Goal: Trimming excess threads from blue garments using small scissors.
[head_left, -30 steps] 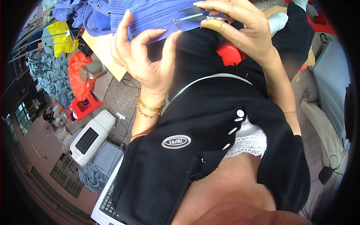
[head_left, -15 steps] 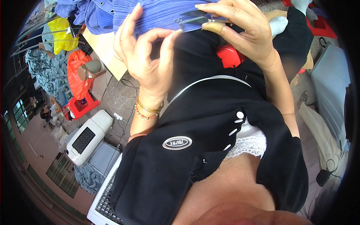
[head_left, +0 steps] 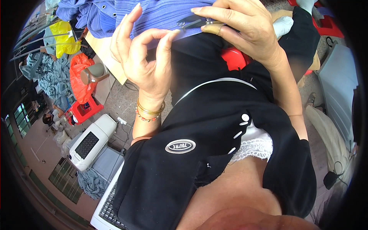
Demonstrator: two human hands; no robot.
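A blue-purple ribbed garment (head_left: 153, 19) with metal eyelets lies spread across the top, over the edge of a pale board. My right hand (head_left: 243, 28) is closed around a pair of small thread snips (head_left: 190, 23); their dark blades point left over the cloth. Tan tape wraps the right thumb. My left hand (head_left: 147, 57) pinches thumb and index fingertip together at the garment's near edge, close to the snips' tips. What sits in that pinch is too small to make out. The other left fingers stand raised and apart.
At left, an orange-red plastic bag (head_left: 79, 73), a brown-grey cup-like container (head_left: 92, 73), a red stool (head_left: 85, 111) and heaped grey-blue cloth (head_left: 51, 73). A white machine (head_left: 92, 142) stands lower left. A grey panel (head_left: 335, 88) is at right. Other people are nearby.
Both hands have shifted slightly left, the left hand a little lower too. The snips have moved left with the right hand. The left pinch stays closed.
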